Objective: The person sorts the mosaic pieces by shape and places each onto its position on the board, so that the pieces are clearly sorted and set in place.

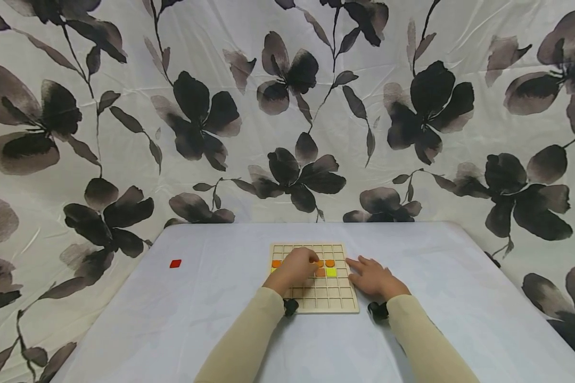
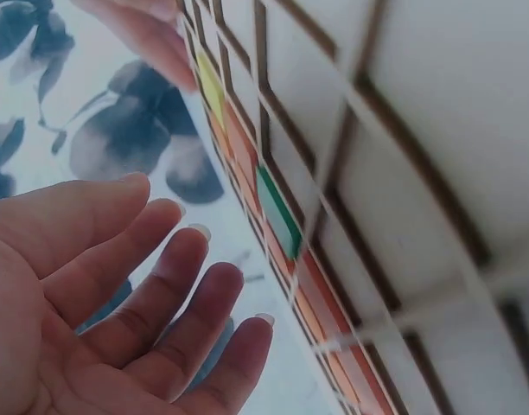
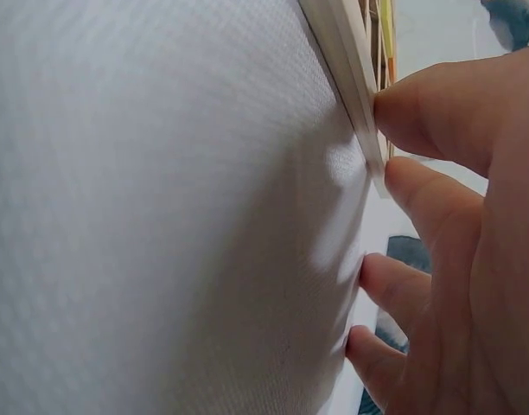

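Note:
A light wooden grid board (image 1: 323, 302) lies on the white-covered table, with raised strips dividing it into square cells. Over its middle hovers my left hand (image 1: 298, 268); the left wrist view shows its fingers (image 2: 182, 259) loosely bent, with nothing between them. Along the board's right edge, my right hand (image 1: 372, 276) rests with spread fingers, thumb and index touching the rim in the right wrist view. Coloured pieces sit in the cells: an orange disc (image 1: 330, 263), a yellow square (image 1: 331, 272), an orange-red square (image 1: 320, 272) and a green square (image 2: 278, 212). My left hand covers part of these rows.
A lone red square (image 1: 175, 263) lies on the white tabletop (image 1: 211, 298), well left of the board. Behind the table hangs a white cloth (image 1: 249, 122) with dark flowers. Dark wrist devices show below both hands.

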Demonstrator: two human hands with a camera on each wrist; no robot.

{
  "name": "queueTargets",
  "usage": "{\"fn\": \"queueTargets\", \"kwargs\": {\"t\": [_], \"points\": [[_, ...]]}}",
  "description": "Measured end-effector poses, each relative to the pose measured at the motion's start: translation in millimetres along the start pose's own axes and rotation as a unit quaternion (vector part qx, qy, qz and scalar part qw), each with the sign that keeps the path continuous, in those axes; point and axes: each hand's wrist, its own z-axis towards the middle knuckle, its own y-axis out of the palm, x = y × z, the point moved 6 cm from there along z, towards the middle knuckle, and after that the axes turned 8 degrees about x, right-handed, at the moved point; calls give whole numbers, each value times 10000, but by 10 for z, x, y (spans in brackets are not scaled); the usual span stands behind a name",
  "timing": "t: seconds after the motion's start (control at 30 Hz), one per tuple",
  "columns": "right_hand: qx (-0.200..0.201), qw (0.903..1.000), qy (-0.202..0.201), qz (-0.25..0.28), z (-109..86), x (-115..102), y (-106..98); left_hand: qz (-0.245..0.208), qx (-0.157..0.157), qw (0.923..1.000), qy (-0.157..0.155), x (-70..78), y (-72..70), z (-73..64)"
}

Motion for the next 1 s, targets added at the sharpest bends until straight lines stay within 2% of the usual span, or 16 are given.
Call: {"fn": "queueTargets", "kwargs": {"t": [0.43,0.7,0.87,1.0], "points": [[-14,10000,32,27,4,20,12,-22,426,9985,-339,-411,-342,-115],[33,10000,-55,0,-9,1,11,-36,740,9945,-744,-689,-482,-198],[29,10000,-37,-27,-4,-1,25,39,944,9889,-1144,-877,-585,-274],[20,10000,-44,-66,8,-2,37,110,1079,9855,-1307,-1027,-667,-328]]}}
